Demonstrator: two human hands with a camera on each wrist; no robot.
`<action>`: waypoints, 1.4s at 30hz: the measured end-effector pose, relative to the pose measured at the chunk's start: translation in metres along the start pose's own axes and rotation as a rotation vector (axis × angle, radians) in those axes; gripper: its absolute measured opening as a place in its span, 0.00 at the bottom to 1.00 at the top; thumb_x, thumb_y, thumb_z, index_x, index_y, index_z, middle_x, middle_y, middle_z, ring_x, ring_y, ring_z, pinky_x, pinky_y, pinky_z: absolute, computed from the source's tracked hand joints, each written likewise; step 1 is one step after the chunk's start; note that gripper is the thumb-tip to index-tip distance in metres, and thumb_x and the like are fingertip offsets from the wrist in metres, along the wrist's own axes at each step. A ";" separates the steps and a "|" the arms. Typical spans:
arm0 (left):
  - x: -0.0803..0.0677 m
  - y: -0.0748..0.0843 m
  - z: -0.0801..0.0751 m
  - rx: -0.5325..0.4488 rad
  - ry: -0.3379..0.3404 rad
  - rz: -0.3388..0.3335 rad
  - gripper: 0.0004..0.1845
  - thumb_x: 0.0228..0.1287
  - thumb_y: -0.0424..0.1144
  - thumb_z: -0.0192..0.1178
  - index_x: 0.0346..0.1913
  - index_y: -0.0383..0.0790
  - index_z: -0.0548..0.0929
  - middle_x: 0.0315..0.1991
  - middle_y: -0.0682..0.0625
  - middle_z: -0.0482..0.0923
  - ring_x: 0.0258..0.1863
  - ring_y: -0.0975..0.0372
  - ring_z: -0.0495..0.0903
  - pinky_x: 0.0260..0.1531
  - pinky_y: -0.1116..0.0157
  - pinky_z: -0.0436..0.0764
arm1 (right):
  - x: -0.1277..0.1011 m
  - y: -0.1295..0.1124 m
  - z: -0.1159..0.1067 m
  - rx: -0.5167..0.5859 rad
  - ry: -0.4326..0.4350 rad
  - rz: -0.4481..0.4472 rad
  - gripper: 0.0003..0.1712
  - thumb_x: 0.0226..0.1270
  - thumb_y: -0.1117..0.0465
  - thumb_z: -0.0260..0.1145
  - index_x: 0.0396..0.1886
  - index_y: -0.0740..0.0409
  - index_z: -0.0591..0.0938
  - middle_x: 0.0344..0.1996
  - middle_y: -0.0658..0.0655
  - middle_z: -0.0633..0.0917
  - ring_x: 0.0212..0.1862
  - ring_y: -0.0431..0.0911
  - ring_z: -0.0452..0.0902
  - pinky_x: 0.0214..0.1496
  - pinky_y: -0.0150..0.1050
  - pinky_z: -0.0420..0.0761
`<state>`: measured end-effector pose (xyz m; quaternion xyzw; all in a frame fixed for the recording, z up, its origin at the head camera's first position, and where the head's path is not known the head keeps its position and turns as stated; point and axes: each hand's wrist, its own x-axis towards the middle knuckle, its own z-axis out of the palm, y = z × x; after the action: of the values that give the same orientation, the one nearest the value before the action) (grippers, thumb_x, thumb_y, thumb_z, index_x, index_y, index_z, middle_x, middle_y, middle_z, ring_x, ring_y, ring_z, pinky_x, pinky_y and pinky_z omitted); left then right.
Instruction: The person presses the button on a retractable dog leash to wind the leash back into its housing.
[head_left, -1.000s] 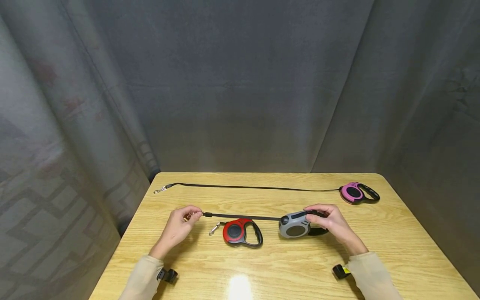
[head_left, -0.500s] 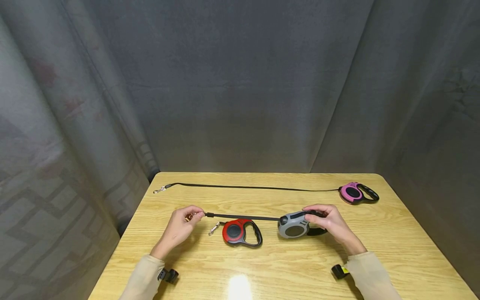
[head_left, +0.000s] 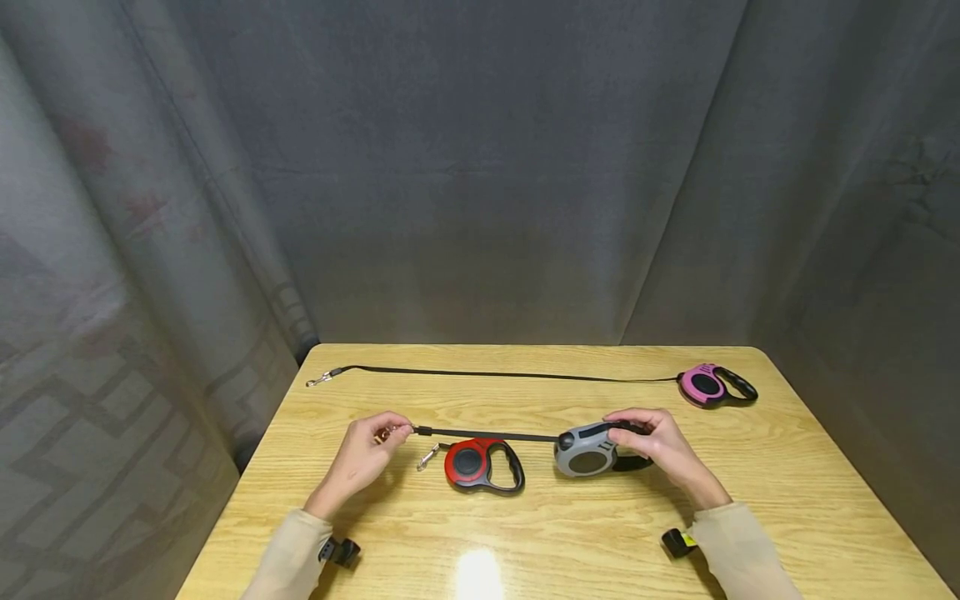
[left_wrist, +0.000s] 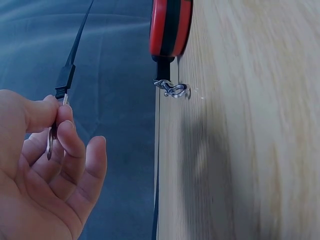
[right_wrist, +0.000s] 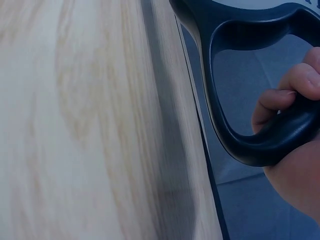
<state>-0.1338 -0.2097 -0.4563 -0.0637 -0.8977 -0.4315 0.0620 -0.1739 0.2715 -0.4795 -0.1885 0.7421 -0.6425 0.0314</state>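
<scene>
Red leash (head_left: 467, 463) near strap (head_left: 457, 432), pink leash (head_left: 707, 385) behind

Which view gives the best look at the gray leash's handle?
The right wrist view: the handle looms large, loop visible, though cut off at the edge. The head view shows it small, partly hidden by the right hand; the left wrist view misses it.

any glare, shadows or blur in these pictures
Head view: bright glare on the table at the bottom centre; left wrist view: a soft shadow below the red leash, table grain blurry; right wrist view: a dark shadow band left of the black handle, grain likewise soft.
</scene>
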 end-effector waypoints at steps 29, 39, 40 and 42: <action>-0.005 0.011 0.007 -0.050 -0.057 0.026 0.04 0.73 0.34 0.68 0.44 0.46 0.91 0.39 0.43 0.91 0.30 0.69 0.78 0.35 0.70 0.78 | 0.000 -0.004 0.006 0.036 -0.036 -0.024 0.12 0.68 0.75 0.69 0.49 0.67 0.90 0.32 0.40 0.88 0.20 0.32 0.62 0.17 0.44 0.59; -0.006 0.013 0.009 -0.058 -0.067 0.030 0.04 0.72 0.34 0.68 0.43 0.46 0.91 0.38 0.43 0.91 0.30 0.68 0.79 0.34 0.70 0.78 | 0.001 -0.003 0.007 0.034 -0.035 -0.023 0.11 0.68 0.75 0.69 0.49 0.67 0.90 0.32 0.40 0.87 0.21 0.32 0.63 0.17 0.44 0.58; -0.006 0.013 0.010 -0.059 -0.070 0.028 0.04 0.72 0.34 0.68 0.43 0.46 0.91 0.38 0.43 0.91 0.30 0.68 0.79 0.34 0.70 0.78 | 0.001 -0.002 0.007 0.031 -0.037 -0.024 0.11 0.69 0.75 0.69 0.49 0.67 0.90 0.32 0.40 0.87 0.21 0.32 0.63 0.17 0.44 0.59; -0.006 0.013 0.011 -0.059 -0.075 0.023 0.04 0.73 0.35 0.68 0.43 0.47 0.91 0.38 0.44 0.91 0.30 0.67 0.79 0.35 0.70 0.78 | 0.001 -0.002 0.007 0.029 -0.039 -0.024 0.11 0.69 0.75 0.69 0.49 0.66 0.90 0.33 0.40 0.87 0.21 0.31 0.63 0.18 0.44 0.59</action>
<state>-0.1262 -0.1936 -0.4539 -0.0922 -0.8855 -0.4543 0.0312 -0.1725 0.2648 -0.4788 -0.2097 0.7297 -0.6496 0.0408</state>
